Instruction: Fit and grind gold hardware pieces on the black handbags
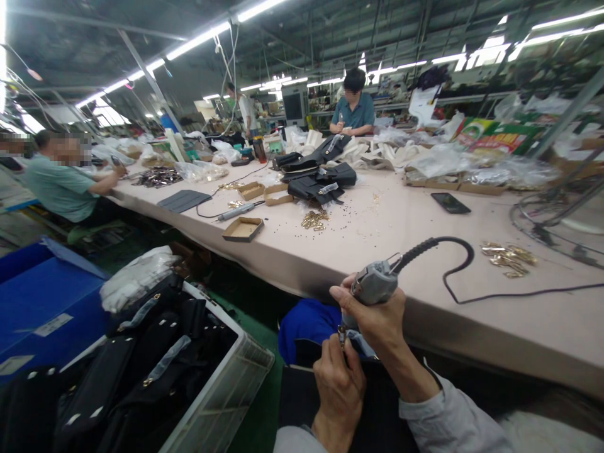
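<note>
My right hand [387, 321] is wrapped round a grey corded electric screwdriver [376, 283], whose working end points down toward my left hand. My left hand [337, 380] is closed, pinching a small gold-coloured metal fitting [342, 335] right below the tool. Whether the bit touches the fitting, I cannot tell. Black material [302, 396], apparently a bag, lies on my lap beneath both hands, partly hidden by them. A dark cable [465, 248] runs from the screwdriver across the table.
On the table [377, 236] are gold metal fittings [507, 258], a phone [450, 202], black bags [321, 179], a second electric screwdriver [236, 211] and a small tray [243, 229]. A crate [231, 377] of black bags stands left. Co-workers sit at the table's left [66, 182] and far side [353, 110].
</note>
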A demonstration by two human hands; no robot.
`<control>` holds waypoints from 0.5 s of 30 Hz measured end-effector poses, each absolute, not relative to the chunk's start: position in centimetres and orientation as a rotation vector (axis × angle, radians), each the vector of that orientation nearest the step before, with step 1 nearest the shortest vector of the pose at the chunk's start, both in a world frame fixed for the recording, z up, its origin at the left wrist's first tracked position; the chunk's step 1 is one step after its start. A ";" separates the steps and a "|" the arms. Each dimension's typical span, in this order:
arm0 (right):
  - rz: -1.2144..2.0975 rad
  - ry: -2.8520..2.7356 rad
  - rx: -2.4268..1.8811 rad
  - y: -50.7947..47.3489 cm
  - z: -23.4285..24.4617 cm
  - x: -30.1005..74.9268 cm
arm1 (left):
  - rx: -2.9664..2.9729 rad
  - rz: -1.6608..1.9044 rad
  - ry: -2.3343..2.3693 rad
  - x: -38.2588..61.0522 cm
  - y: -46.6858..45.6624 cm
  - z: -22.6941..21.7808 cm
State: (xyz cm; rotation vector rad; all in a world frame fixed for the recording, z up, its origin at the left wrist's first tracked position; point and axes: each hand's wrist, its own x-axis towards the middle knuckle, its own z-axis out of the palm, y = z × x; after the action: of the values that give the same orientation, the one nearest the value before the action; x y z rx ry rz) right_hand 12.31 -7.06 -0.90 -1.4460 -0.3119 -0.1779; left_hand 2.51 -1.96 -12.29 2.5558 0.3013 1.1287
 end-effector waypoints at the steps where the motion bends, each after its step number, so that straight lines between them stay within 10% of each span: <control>1: -0.174 -0.309 -1.442 -7.1 -0.9 12.4 | 2.555 1.134 0.300 2.5 -2.0 -12.3; 15: -0.120 -0.378 -1.358 -8.5 -2.6 13.0 | 2.346 0.980 0.343 2.8 -1.3 -10.9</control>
State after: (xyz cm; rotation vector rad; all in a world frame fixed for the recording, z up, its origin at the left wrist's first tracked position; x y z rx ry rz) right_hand 13.01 -8.51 -2.64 -1.3582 -0.3778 -0.1201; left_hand 2.76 -1.33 -10.89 2.3458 0.3433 0.9803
